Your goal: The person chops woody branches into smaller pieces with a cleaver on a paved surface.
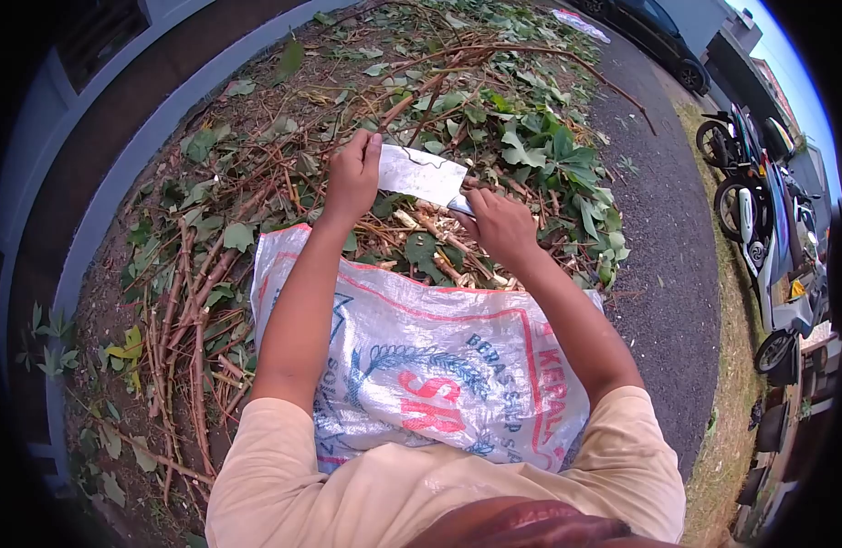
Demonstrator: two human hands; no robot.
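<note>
Your left hand (352, 178) curls at the left edge of a flat white piece (421, 175), though you cannot tell whether it grips that or the brown stem (398, 110) rising just above the fist, while your right hand (501, 222) is closed on the piece's lower right corner. The piece spans the gap between your hands, above cut stalks (450, 239) and green leaves (523, 146), and a printed woven sack (430, 365) spreads below, between your forearms.
</note>
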